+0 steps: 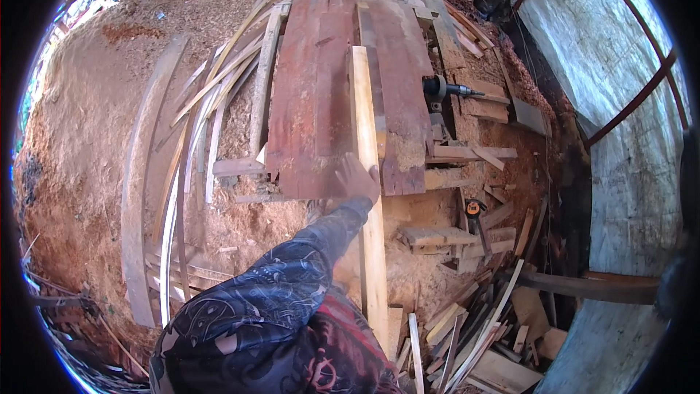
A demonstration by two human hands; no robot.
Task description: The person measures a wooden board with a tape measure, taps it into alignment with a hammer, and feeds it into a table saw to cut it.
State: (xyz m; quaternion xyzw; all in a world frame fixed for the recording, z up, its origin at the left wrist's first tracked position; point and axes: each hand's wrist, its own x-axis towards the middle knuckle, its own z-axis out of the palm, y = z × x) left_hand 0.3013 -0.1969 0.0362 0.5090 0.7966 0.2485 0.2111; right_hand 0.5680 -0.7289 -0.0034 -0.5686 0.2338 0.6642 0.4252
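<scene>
A long pale wooden plank (370, 248) runs lengthwise over a worktop of worn reddish-brown boards (299, 102) and reaches back toward my body. My left hand (357, 179) lies at the plank's left edge, near the worktop's front end. Its fingers are spread and stretched forward, and its thumb side meets the plank; the hand looks slightly blurred. A dark patterned sleeve (277, 273) covers the left arm. Nowhere in the picture does my right hand show. Right of the worktop lies a black tool with a metal shaft (448, 90).
Several thin strips (211, 98) and a long curved board (149, 175) lie on the left. An orange-and-black tape measure (475, 208) sits among wood pieces on the right. Offcuts (503, 335) pile up at lower right. A pale sheet (620, 138) hangs along the right side.
</scene>
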